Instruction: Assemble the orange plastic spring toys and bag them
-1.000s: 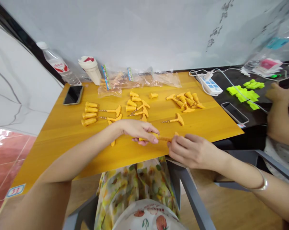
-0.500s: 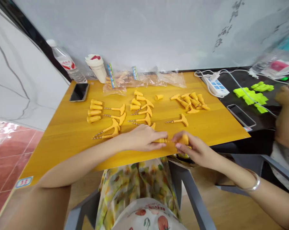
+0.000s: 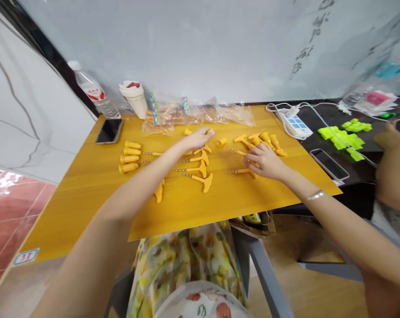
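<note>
1. The left hand (image 3: 197, 139) lies over yellow plastic pieces (image 3: 188, 131) on the desk (image 3: 87, 207), its fingers (image 3: 207, 131) stretched; any hold is hidden.
2. The right hand (image 3: 264, 161) sits just above a yellow T-handled screw (image 3: 242, 171); cannot tell whether it grips.

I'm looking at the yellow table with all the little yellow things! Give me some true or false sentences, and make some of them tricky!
1. A shiny silver bangle is on the wrist of the right hand. True.
2. The left hand holds a white cup. False: it reaches over yellow plastic T-handled screws.
3. A white power strip with blue buttons lies on a dark table. True.
4. Neon-green plastic pieces sit on the yellow wooden table. False: the neon-green plastic pieces lie on the dark table.
</note>
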`<control>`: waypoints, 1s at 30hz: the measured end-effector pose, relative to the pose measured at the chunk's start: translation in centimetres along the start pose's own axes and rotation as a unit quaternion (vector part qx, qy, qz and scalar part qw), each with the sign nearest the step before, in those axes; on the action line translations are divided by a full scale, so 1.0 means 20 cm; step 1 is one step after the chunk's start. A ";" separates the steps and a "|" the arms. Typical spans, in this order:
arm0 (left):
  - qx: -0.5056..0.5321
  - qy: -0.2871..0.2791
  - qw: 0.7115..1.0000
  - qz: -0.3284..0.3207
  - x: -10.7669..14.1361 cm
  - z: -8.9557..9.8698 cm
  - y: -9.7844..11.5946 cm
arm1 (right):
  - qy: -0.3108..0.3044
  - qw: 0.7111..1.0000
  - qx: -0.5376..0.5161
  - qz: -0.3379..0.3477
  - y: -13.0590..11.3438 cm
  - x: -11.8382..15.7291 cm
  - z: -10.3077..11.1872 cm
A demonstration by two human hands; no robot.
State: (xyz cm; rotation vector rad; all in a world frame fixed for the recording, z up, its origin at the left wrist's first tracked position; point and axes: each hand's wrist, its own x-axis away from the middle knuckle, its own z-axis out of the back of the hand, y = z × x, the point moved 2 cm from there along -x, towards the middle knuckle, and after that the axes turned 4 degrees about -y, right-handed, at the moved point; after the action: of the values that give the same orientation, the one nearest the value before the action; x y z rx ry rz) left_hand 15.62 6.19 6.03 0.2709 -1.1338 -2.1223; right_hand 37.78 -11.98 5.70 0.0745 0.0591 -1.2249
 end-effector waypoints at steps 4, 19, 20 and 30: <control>-0.178 0.077 0.981 0.028 -0.32 -0.07 0.00 | -0.059 0.997 -0.042 -0.023 0.08 -0.16 -0.14; -0.350 -0.029 0.936 0.017 -0.41 -0.25 0.02 | -0.103 0.953 0.031 -0.284 0.27 -0.36 -0.21; -0.355 -0.021 0.935 0.009 -0.41 -0.26 0.01 | -0.102 0.950 0.027 -0.292 0.27 -0.38 -0.22; -0.260 0.030 0.961 -0.083 -0.30 -0.20 0.13 | 0.189 0.873 -0.324 -0.312 0.22 -0.27 -0.07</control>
State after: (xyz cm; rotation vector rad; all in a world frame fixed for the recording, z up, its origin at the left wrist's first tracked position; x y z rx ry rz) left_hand 23.21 6.74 4.84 0.1841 -0.4975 -2.4521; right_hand 40.06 -5.30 4.80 -0.3187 0.8925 -1.7613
